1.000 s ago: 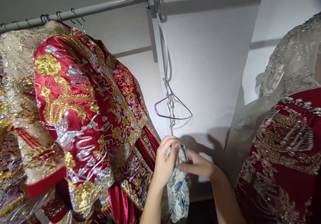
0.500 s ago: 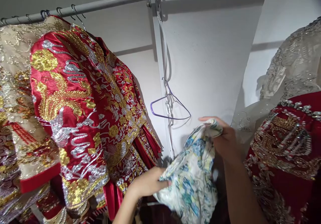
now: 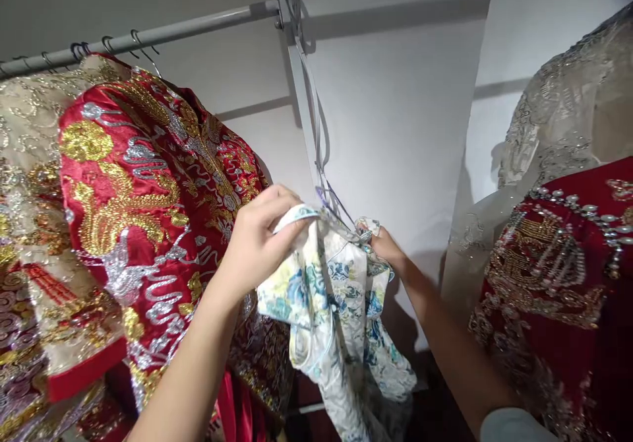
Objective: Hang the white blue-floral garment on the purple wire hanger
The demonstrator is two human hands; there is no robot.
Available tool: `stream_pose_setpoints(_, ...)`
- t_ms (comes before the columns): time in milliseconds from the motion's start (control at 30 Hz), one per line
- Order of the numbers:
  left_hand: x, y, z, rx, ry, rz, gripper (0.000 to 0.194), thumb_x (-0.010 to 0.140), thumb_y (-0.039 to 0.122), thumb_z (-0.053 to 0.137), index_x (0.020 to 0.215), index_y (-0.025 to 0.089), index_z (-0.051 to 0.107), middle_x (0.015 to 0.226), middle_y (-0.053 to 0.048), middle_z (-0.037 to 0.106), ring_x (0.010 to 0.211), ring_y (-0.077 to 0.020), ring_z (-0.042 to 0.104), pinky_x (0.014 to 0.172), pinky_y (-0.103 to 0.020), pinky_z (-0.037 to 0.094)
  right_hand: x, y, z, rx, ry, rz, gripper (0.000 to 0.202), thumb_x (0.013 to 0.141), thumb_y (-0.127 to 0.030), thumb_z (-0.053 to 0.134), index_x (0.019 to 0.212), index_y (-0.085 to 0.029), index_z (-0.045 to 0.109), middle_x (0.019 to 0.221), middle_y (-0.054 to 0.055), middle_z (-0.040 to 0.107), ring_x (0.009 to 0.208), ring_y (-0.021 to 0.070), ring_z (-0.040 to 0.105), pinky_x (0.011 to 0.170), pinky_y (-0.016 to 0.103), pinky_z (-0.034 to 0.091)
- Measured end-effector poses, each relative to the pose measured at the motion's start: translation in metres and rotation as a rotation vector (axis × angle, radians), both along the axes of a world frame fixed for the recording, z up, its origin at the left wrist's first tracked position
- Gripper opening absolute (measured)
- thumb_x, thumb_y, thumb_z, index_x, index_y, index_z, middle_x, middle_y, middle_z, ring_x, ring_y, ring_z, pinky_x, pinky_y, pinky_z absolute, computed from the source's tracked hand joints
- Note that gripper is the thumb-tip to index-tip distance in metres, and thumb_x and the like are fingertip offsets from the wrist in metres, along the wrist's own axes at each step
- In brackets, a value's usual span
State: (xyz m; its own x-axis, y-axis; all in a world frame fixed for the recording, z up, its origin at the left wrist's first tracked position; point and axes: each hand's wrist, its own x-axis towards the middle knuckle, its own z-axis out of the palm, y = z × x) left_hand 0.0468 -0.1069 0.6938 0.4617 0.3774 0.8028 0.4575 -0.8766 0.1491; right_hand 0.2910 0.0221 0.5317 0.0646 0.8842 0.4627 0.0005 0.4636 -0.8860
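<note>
A white garment (image 3: 349, 297) with a blue, green and yellow floral print hangs between my two hands. My left hand (image 3: 264, 231) is closed on its collar or shoulder edge, thumb on the near side. On the far side, my right hand (image 3: 388, 244) grips the garment's other upper edge, its fingers partly hidden by the cloth. Just behind the collar is a thin purple hanger (image 3: 326, 198), mostly covered by the garment. I cannot tell whether the hanger is inside the neck. The cloth hangs down loosely, opened at the top.
Red embroidered jackets (image 3: 163, 185) hang at left from a metal rail (image 3: 198, 30). A white strap (image 3: 314, 99) runs down the wall post above the hanger. On the right stand a beaded red dress (image 3: 554, 264) and a sheer sequinned white one (image 3: 558, 105).
Both hands have raised the garment to the hanger and spread its top. My left hand has moved up to the collar. The hanger, fully visible before, is now largely covered.
</note>
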Motion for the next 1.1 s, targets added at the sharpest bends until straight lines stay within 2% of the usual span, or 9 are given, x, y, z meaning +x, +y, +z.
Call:
stream_pose_setpoints(133, 0.007, 0.014, 0.004, 0.047, -0.096, 0.008, 0.017, 0.091, 0.026, 0.06, 0.077, 0.019, 0.067, 0.098, -0.006, 0.067, 0.119, -0.025, 0.056, 0.1, -0.041, 0.045, 0.003, 0.0, -0.011, -0.028, -0.018, -0.041, 0.046, 0.076, -0.063, 0.065, 0.075, -0.017, 0.063, 0.07, 0.0, 0.063, 0.068, 0.0166, 0.055, 0.069, 0.029, 0.045)
stream_pose_setpoints(233, 0.008, 0.014, -0.001, 0.018, -0.112, -0.066, 0.018, 0.09, 0.026, 0.061, 0.074, 0.02, 0.066, 0.1, -0.007, 0.07, 0.123, -0.0268, 0.057, 0.102, -0.044, 0.045, 0.009, -0.003, -0.011, -0.061, -0.051, -0.141, 0.048, 0.077, -0.065, 0.063, 0.071, -0.017, 0.061, 0.066, 0.001, 0.06, 0.067, 0.0177, 0.054, 0.067, 0.029, 0.043)
stream_pose_setpoints(333, 0.006, 0.009, -0.006, -0.051, -0.126, -0.168, 0.017, 0.09, 0.027, 0.061, 0.075, 0.018, 0.066, 0.108, -0.009, 0.072, 0.112, -0.0253, 0.064, 0.095, -0.04, 0.05, 0.013, -0.009, -0.005, -0.044, -0.07, -0.267, 0.05, 0.08, -0.067, 0.058, 0.066, -0.018, 0.057, 0.061, 0.0, 0.056, 0.065, 0.0175, 0.052, 0.066, 0.029, 0.042)
stream_pose_setpoints(467, 0.001, -0.006, -0.017, -0.088, -0.078, -0.225, 0.015, 0.091, 0.027, 0.06, 0.082, 0.018, 0.069, 0.09, -0.007, 0.075, 0.079, -0.0188, 0.07, 0.068, -0.03, 0.053, 0.018, -0.021, 0.009, 0.041, -0.08, -0.386, 0.049, 0.083, -0.066, 0.055, 0.07, -0.018, 0.059, 0.066, 0.002, 0.058, 0.066, 0.0178, 0.052, 0.066, 0.029, 0.042)
stream_pose_setpoints(633, 0.001, -0.023, -0.027, 0.154, -0.265, -0.069, 0.012, 0.088, 0.019, 0.062, 0.079, 0.02, 0.07, 0.1, -0.006, 0.075, 0.093, -0.0204, 0.069, 0.079, -0.034, 0.055, 0.018, -0.026, 0.016, 0.066, -0.138, -0.402, 0.047, 0.084, -0.064, 0.053, 0.066, -0.021, 0.054, 0.059, 0.0, 0.052, 0.061, 0.0169, 0.048, 0.062, 0.028, 0.04)
stream_pose_setpoints(733, -0.006, -0.012, -0.021, 0.21, -0.464, 0.099, 0.011, 0.086, 0.02, 0.067, 0.075, 0.021, 0.07, 0.097, -0.003, 0.074, 0.096, -0.0194, 0.067, 0.084, -0.033, 0.053, 0.014, -0.024, 0.013, 0.015, -0.134, -0.396, 0.043, 0.082, -0.06, 0.057, 0.063, -0.021, 0.053, 0.056, -0.001, 0.051, 0.059, 0.0168, 0.048, 0.06, 0.028, 0.04)
stream_pose_setpoints(800, -0.018, 0.007, -0.016, 0.083, -0.511, 0.165, 0.013, 0.085, 0.026, 0.069, 0.074, 0.02, 0.071, 0.09, -0.003, 0.073, 0.088, -0.0177, 0.067, 0.078, -0.031, 0.053, 0.012, -0.022, 0.01, -0.026, -0.112, -0.372, 0.039, 0.08, -0.055, 0.059, 0.064, -0.021, 0.053, 0.057, -0.001, 0.052, 0.06, 0.0171, 0.049, 0.06, 0.028, 0.04)
stream_pose_setpoints(933, -0.044, 0.058, -0.018, -0.42, -0.529, 0.198, 0.026, 0.081, 0.041, 0.073, 0.068, 0.018, 0.07, 0.062, -0.002, 0.065, 0.058, -0.0147, 0.059, 0.052, -0.026, 0.045, 0.009, -0.02, 0.004, -0.071, -0.078, -0.304, 0.033, 0.076, -0.05, 0.06, 0.064, -0.02, 0.054, 0.059, -0.001, 0.052, 0.059, 0.0167, 0.05, 0.058, 0.027, 0.039)
stream_pose_setpoints(1100, -0.061, 0.091, -0.04, -1.037, -0.454, 0.071, 0.042, 0.068, 0.057, 0.078, 0.072, 0.015, 0.074, 0.072, -0.011, 0.072, 0.063, -0.0215, 0.064, 0.055, -0.03, 0.05, 0.008, -0.024, 0.006, -0.065, -0.114, -0.318, 0.032, 0.074, -0.046, 0.06, 0.059, -0.02, 0.048, 0.056, -0.002, 0.045, 0.058, 0.0146, 0.043, 0.056, 0.027, 0.035)
